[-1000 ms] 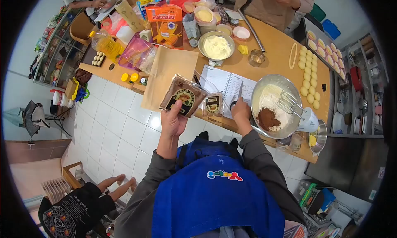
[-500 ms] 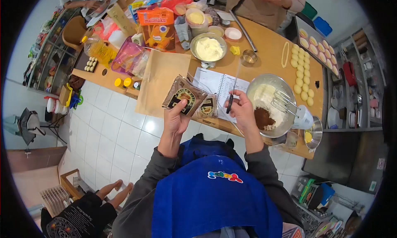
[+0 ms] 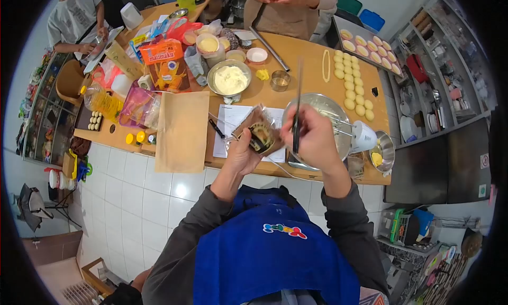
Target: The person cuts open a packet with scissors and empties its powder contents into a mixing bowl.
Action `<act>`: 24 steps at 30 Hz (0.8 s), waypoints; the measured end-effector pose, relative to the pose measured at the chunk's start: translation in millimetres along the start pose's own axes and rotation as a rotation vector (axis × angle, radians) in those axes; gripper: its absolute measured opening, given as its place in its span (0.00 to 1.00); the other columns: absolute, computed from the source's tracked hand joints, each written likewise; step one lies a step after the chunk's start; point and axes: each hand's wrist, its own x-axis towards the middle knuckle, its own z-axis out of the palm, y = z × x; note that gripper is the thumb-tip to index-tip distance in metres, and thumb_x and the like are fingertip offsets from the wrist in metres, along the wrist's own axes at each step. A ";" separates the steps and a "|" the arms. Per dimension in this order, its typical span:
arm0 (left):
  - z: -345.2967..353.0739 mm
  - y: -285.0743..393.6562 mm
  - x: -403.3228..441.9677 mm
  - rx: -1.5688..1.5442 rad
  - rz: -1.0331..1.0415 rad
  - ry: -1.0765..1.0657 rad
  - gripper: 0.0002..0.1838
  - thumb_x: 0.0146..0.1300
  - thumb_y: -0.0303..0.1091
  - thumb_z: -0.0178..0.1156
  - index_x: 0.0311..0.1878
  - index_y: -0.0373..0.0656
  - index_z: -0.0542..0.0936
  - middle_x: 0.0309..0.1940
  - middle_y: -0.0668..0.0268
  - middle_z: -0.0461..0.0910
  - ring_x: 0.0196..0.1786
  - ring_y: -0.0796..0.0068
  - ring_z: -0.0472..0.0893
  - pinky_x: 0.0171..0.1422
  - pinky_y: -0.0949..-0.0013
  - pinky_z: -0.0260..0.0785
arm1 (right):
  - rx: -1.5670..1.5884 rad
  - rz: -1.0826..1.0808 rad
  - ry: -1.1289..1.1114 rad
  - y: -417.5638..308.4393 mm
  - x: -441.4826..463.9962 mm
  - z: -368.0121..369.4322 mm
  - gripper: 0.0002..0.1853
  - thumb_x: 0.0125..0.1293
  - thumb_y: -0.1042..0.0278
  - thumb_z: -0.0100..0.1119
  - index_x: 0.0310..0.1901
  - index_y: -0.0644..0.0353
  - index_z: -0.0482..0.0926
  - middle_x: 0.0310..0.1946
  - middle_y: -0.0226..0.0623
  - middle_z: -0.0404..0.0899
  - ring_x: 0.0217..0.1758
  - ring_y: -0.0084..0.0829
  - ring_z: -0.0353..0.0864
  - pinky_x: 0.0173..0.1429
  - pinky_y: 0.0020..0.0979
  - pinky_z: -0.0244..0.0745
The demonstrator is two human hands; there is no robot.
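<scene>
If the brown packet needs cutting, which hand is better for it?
Probably the right hand: it holds the black-handled blade, near the brown packet. The left hand grips that packet, so it seems better for steadying it.

Low passage over the flat brown paper [image 3: 181,135] left of the left hand [image 3: 243,157], another across tabletop [image 3: 311,74] between metal cylinder [image 3: 280,81] and dough balls [image 3: 355,82]; right hand [image 3: 317,139], its upright blade [image 3: 299,85] and hand mixer [image 3: 364,137] obstruct the steel bowl [image 3: 334,104].

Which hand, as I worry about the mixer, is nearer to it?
Right. The right hand is just left of the mixer; the left hand is farther left, holding a packet.
</scene>
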 end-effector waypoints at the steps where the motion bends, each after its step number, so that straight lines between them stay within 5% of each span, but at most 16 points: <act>1: 7.9 -0.7 2.7 0.020 -0.006 -0.033 0.35 0.61 0.58 0.52 0.65 0.47 0.59 0.57 0.58 0.69 0.59 0.57 0.72 0.61 0.47 0.67 | -0.057 -0.026 0.066 5.7 3.9 -2.8 0.13 0.51 0.77 0.62 0.39 0.62 0.73 0.23 0.29 0.78 0.25 0.16 0.74 0.29 0.21 0.69; 2: 17.8 0.4 5.6 0.040 -0.012 -0.067 0.35 0.61 0.58 0.51 0.65 0.48 0.59 0.57 0.59 0.69 0.59 0.57 0.72 0.60 0.47 0.68 | -0.071 -0.022 0.153 5.6 7.5 -6.4 0.12 0.50 0.77 0.62 0.38 0.61 0.74 0.21 0.27 0.77 0.23 0.15 0.72 0.29 0.21 0.68; 5: 29.9 -3.1 19.8 0.067 0.026 -0.082 0.34 0.63 0.57 0.48 0.66 0.46 0.58 0.58 0.59 0.69 0.59 0.60 0.72 0.58 0.49 0.69 | 0.154 0.021 -0.058 -19.8 -7.6 -18.6 0.12 0.50 0.78 0.62 0.37 0.61 0.74 0.21 0.26 0.76 0.23 0.15 0.72 0.28 0.20 0.67; 9: 46.6 -5.7 30.9 0.119 0.013 -0.175 0.32 0.66 0.54 0.47 0.65 0.43 0.59 0.59 0.58 0.68 0.59 0.60 0.72 0.60 0.53 0.68 | 0.025 0.035 0.124 -14.0 1.4 -42.2 0.14 0.49 0.79 0.62 0.39 0.62 0.72 0.23 0.28 0.77 0.26 0.16 0.74 0.30 0.18 0.68; 10: 49.5 -7.7 31.1 0.101 0.005 -0.175 0.32 0.66 0.54 0.47 0.65 0.43 0.59 0.59 0.58 0.68 0.59 0.60 0.72 0.60 0.54 0.68 | 0.139 0.045 -0.022 -22.2 -7.5 -44.9 0.15 0.49 0.80 0.62 0.39 0.62 0.72 0.24 0.27 0.76 0.26 0.16 0.75 0.31 0.18 0.69; 14: 53.3 -12.0 27.3 0.052 -0.027 -0.194 0.31 0.66 0.52 0.48 0.65 0.44 0.59 0.59 0.58 0.68 0.60 0.61 0.71 0.61 0.54 0.68 | 0.051 0.039 0.201 -11.1 5.4 -71.4 0.17 0.47 0.77 0.66 0.40 0.61 0.72 0.26 0.29 0.77 0.29 0.16 0.75 0.32 0.18 0.69; 24: 57.3 -22.3 26.2 0.029 -0.132 -0.143 0.29 0.65 0.49 0.51 0.62 0.41 0.63 0.55 0.60 0.72 0.56 0.66 0.75 0.58 0.59 0.71 | 0.131 0.153 0.070 -15.5 -7.6 -76.8 0.19 0.47 0.75 0.68 0.40 0.61 0.71 0.25 0.29 0.78 0.28 0.16 0.75 0.32 0.18 0.69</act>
